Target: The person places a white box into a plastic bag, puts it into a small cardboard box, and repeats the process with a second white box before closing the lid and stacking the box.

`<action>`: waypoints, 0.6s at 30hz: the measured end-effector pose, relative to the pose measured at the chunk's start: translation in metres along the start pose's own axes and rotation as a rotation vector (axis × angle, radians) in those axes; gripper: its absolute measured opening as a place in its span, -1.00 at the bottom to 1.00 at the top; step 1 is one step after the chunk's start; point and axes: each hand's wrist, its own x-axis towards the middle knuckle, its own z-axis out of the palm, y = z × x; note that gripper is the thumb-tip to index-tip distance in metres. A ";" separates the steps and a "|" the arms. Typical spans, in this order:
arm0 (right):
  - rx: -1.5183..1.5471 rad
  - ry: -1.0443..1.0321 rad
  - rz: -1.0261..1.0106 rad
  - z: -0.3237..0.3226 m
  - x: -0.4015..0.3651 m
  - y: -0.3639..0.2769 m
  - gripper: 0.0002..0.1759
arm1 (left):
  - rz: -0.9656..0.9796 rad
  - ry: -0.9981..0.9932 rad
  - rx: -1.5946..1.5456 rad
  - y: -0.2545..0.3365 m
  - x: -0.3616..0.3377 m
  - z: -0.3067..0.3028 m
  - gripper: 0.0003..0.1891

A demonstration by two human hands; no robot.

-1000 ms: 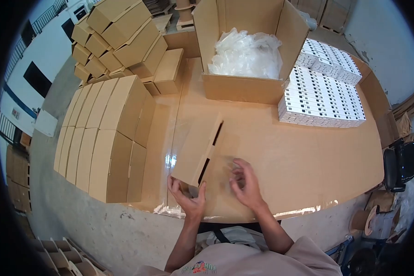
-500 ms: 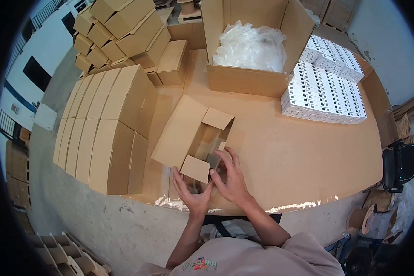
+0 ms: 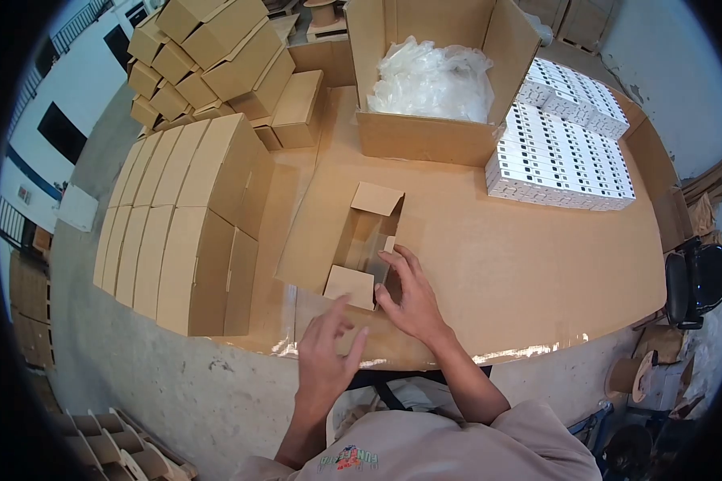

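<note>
An open brown cardboard box sits on the cardboard-covered table in front of me. Its two short end flaps stand out at the top and bottom, and a wide lid flap extends to the left. My right hand holds the box's right wall, with the thumb near the lower right corner and the fingers further up the edge. Just below the near end flap is my left hand, fingers apart and holding nothing. The box's inside is partly in view and shows bare walls; the right hand hides some of its right side.
Closed brown boxes stand in two tiers on the left, with a pile of more boxes behind. A large carton holding clear plastic bags is at the back. White printed small boxes are stacked to its right.
My left hand has let go of the box's near end and drawn back toward me. The box has turned slightly and its lid flap now lies lower at the left. My right hand stays on it.
</note>
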 end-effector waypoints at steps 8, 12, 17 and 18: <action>0.026 0.025 0.067 -0.003 -0.002 -0.004 -0.50 | 0.566 0.206 0.363 -0.010 0.048 0.030 -0.57; 0.067 0.069 0.060 0.004 -0.003 -0.003 -0.55 | 0.590 0.266 0.279 -0.016 0.015 0.030 -0.62; 0.030 0.099 0.014 0.009 -0.002 -0.001 -0.58 | 0.543 0.366 0.250 -0.063 -0.035 0.055 -0.59; 0.001 0.098 0.003 0.007 -0.002 -0.007 -0.57 | 0.526 0.372 0.238 -0.070 -0.039 0.060 -0.59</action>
